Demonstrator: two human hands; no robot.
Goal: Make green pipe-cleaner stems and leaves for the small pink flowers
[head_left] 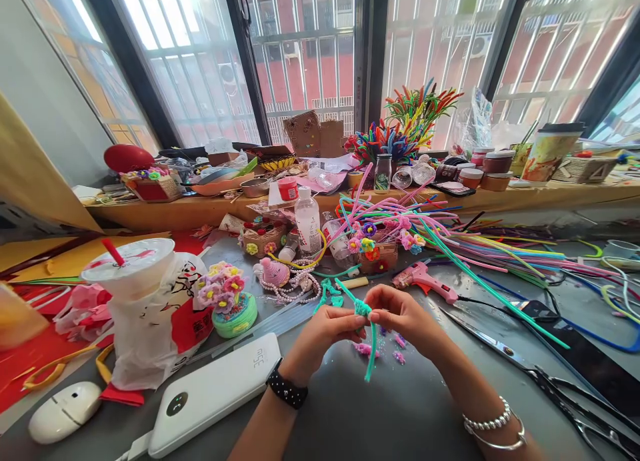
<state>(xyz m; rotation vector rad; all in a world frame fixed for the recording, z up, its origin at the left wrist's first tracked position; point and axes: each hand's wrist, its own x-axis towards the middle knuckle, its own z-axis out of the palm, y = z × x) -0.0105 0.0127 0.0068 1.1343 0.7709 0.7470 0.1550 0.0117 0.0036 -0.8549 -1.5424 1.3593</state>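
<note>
Between my two hands is a green pipe cleaner (371, 354), wound into a small knot at the fingertips, one end pointing up left and the other hanging down. My left hand (336, 327) pinches the knot from the left. From the right, the thumb and fingers of my right hand (400, 314) close on the same knot. Just behind lie bent green pipe-cleaner pieces (330, 293). Small pink and purple scraps (399, 358) sit on the grey table (345, 414) below the hands.
Right of the hands are a pink glue gun (425, 279) and large scissors (505, 354). A white power bank (215, 397), bagged drink cup (135, 307) and pipe-cleaner flower pot (234, 314) stand left. Long pipe cleaners (500, 247) and a plastic bottle (307, 224) are behind.
</note>
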